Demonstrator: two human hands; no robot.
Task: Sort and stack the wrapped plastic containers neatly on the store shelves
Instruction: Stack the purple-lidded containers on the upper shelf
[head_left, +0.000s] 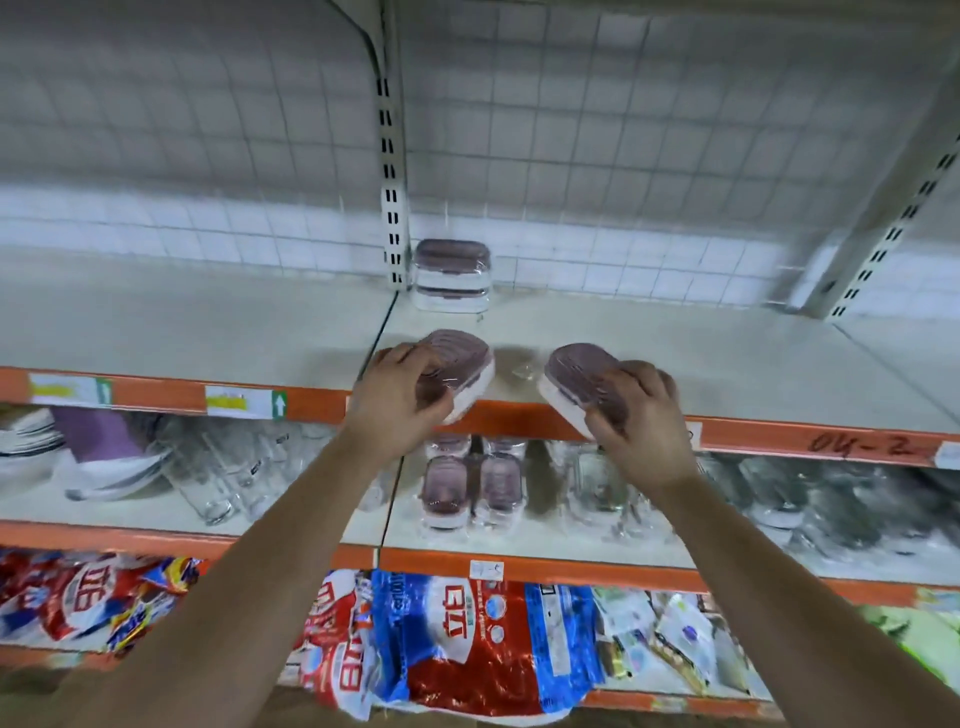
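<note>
My left hand (397, 397) grips one wrapped container with a mauve lid (460, 364), tilted over the front edge of the upper shelf (675, 353). My right hand (641, 415) grips a second such container (574, 382), also tilted, a little to the right. Between them a scrap of clear wrap (524, 370) lies on the shelf. A stack of two wrapped containers (452, 275) stands at the back of the same shelf, by the upright. Several more containers (472, 483) sit on the shelf below.
The upper shelf has an orange front strip (779, 436) with price labels. A slotted upright (392, 208) divides the wire-grid back. The lower shelf holds glass tumblers (223, 478), bowls (31, 441) and clear jars (779, 499). Bright packets (441, 639) fill the bottom shelf.
</note>
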